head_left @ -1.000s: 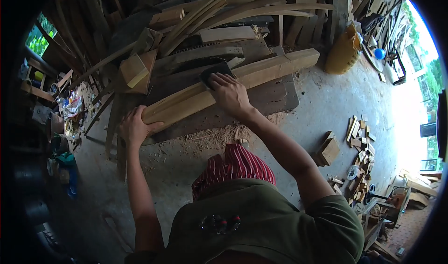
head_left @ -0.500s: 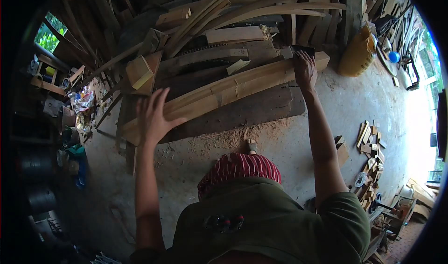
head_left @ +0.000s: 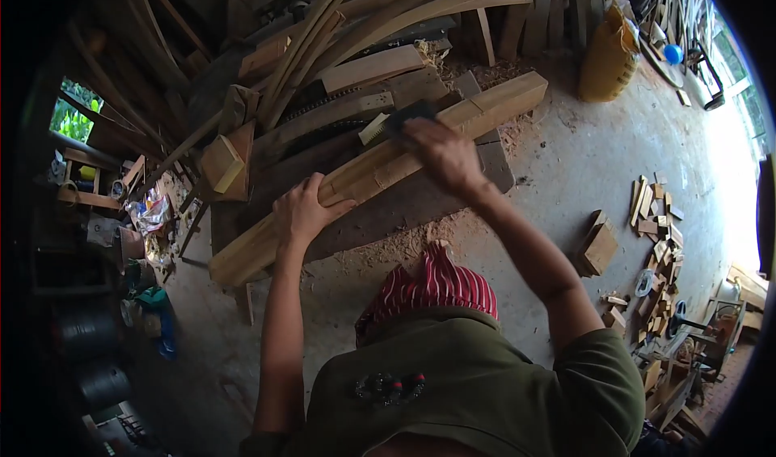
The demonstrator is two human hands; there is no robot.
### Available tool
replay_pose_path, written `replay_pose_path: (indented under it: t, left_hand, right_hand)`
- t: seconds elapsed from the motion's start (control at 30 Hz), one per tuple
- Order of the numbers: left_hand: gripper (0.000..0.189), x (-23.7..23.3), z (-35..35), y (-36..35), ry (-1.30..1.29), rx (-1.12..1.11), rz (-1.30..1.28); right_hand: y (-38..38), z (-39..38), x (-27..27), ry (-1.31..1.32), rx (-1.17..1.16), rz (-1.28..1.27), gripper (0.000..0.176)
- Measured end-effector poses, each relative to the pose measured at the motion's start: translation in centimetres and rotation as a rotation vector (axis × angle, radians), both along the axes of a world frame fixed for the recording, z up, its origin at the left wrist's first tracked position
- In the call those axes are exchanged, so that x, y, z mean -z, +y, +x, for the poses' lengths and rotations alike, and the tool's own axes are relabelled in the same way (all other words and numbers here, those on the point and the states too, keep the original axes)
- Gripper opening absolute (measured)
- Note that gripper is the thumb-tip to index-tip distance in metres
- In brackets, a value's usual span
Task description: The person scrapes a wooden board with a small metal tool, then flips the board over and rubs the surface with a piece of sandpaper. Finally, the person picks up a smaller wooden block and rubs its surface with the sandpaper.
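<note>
A long, squared wooden beam point(head_left: 376, 174) lies slantwise over a dark plank bench point(head_left: 404, 208). My left hand point(head_left: 305, 212) rests on the beam left of its middle, thumb spread away from the other fingers. Farther along, my right hand point(head_left: 440, 151) is closed on a dark flat block point(head_left: 411, 117) at the beam's upper side; the block is somewhat blurred. A small pale ridged piece point(head_left: 373, 129) lies just left of the block. Wood shavings point(head_left: 404, 243) are scattered along the bench's near edge.
Curved wood strips point(head_left: 388, 16) and boards are piled behind the beam. A yellow sack point(head_left: 608, 61) stands at the upper right. Wood offcuts point(head_left: 656, 251) lie on the floor at right, with a larger wooden block point(head_left: 598, 245) nearby. Clutter fills the left side.
My right hand and the dark block have moved left along the beam from near its far end. My left hand has come down onto the beam. The whole view has shifted somewhat.
</note>
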State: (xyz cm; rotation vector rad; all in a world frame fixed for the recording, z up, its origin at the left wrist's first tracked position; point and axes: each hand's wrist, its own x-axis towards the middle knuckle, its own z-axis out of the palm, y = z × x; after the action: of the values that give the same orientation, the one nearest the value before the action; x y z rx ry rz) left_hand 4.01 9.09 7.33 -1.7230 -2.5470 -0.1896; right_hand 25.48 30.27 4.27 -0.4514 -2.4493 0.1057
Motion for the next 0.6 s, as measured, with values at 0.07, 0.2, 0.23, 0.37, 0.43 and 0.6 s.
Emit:
replay_pose_path:
  t: [0.07, 0.2, 0.23, 0.37, 0.43, 0.6]
  left_hand:
    - [0.072, 0.0, 0.3, -0.1, -0.005, -0.01, 0.013]
    - [0.07, -0.1, 0.7, -0.3, 0.01, -0.027, 0.046]
    - [0.07, -0.1, 0.7, -0.3, 0.01, -0.018, 0.041]
    - [0.071, -0.1, 0.7, -0.3, 0.019, -0.028, 0.059]
    - [0.07, -0.4, 0.4, 0.0, -0.026, -0.04, 0.019]
    - [0.07, 0.1, 0.5, -0.2, -0.018, -0.03, 0.049]
  right_hand:
    - [6.1, 4.2, -0.4, -0.032, 0.19, 0.159, 0.024]
    - [15.0, 9.8, 0.2, 0.046, 0.507, 0.11, 0.03]
    - [14.5, 9.1, 0.7, 0.037, 0.531, 0.1, 0.03]
    - [4.6, 4.0, -0.1, 0.01, 0.227, -0.028, 0.03]
    - [0.3, 2.4, -0.5, 0.018, 0.003, -0.002, 0.03]
    - [9.0, 6.7, -0.7, 0.06, 0.246, -0.024, 0.034]
